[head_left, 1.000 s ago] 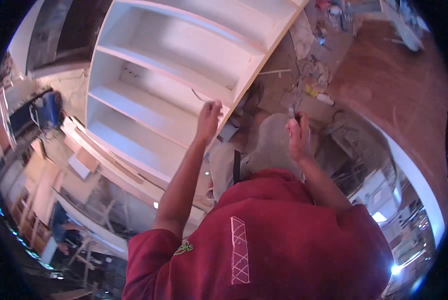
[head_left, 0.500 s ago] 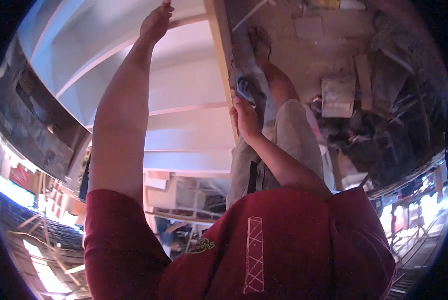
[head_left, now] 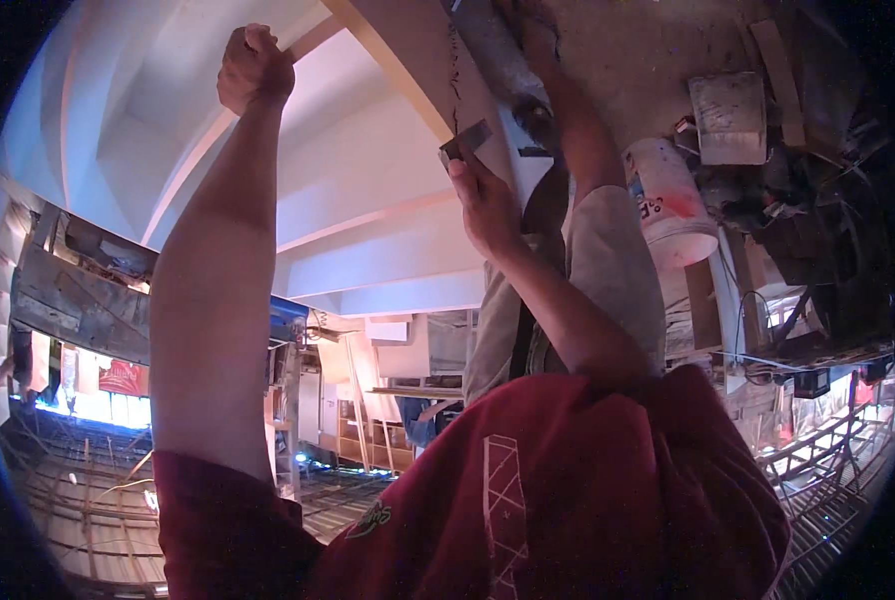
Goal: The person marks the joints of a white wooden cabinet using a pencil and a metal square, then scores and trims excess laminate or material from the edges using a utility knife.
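A large white cabinet frame [head_left: 388, 215] with several pale dividers spreads across the upper left and middle. My left hand [head_left: 256, 70] is closed over the edge of one divider [head_left: 313, 38] near the top, arm stretched out. My right hand [head_left: 488, 205] grips a small flat grey scraper-like tool [head_left: 468, 138], whose exact kind is unclear. It lies across the yellowish edge [head_left: 393, 65] of the cabinet's side panel [head_left: 438, 50], thumb toward the edge. Part of the tool is hidden by the fingers.
A white bucket [head_left: 658, 180] with a red smear lies on its side by my right leg. Beyond it are a grey block-shaped container [head_left: 728, 118], boards [head_left: 776, 70] and dark clutter. My legs straddle close to the panel. Shelving and leaning boards [head_left: 363, 370] stand behind.
The view has shifted, bringing the bucket into sight. My left hand's fingers have curled in over the divider. My right hand sits higher along the panel edge, its tool now showing more clearly.
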A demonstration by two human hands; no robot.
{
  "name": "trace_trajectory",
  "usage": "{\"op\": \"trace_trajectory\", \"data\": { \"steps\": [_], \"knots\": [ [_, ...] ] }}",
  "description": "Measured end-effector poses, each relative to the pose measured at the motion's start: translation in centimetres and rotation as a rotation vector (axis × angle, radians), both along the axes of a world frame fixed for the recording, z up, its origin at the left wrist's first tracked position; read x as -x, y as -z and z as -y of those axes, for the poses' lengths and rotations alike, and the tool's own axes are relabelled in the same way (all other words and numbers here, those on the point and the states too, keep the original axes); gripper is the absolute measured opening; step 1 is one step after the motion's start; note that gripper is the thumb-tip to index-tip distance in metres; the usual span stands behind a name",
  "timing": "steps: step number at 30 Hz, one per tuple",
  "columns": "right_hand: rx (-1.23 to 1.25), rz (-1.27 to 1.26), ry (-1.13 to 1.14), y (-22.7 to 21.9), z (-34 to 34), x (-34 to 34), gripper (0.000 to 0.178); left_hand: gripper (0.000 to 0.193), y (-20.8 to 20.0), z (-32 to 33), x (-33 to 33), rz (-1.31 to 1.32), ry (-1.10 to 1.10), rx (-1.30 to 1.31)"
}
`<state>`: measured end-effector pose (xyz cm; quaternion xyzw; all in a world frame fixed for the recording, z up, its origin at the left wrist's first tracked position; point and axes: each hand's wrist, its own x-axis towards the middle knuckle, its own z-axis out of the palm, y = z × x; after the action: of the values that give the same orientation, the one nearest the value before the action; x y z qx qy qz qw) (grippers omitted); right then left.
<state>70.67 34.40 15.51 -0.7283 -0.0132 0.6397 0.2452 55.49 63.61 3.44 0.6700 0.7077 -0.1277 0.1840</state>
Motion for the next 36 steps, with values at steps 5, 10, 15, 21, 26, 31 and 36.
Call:
{"op": "trace_trajectory", "data": {
  "steps": [5, 10, 15, 21, 26, 31, 36],
  "knots": [
    [0.015, 0.017, -0.055, -1.4, 0.1, -0.2, 0.063, 0.038, -0.3, 0.2, -1.1, -0.05, -0.042, 0.033],
    [-0.012, 0.001, -0.059, 1.4, 1.3, 0.8, 0.06, 0.039, 0.1, -0.2, 0.1, -0.053, -0.005, 0.003],
    [0.243, -0.138, -0.242, 3.2, -0.4, -0.8, 0.063, 0.043, -0.5, 0.8, -0.3, -0.014, -0.026, 0.0],
    [0.047, -0.019, -0.041, 1.2, 1.0, 0.6, 0.064, 0.037, -0.1, 0.1, -0.6, 0.029, -0.026, -0.072],
    [0.236, -0.108, -0.174, 3.0, -2.6, -0.3, 0.062, 0.034, -0.2, 0.5, 0.4, 0.007, 0.009, -0.066],
    [0.01, -0.002, 0.108, 3.2, -2.2, 1.3, 0.05, 0.03, -0.2, -0.3, -0.8, -0.001, -0.035, -0.051],
    [0.027, -0.008, 0.08, 2.9, -3.7, 1.0, 0.047, 0.031, -0.6, 0.2, -0.4, -0.005, 0.008, -0.075]
  ]
}}
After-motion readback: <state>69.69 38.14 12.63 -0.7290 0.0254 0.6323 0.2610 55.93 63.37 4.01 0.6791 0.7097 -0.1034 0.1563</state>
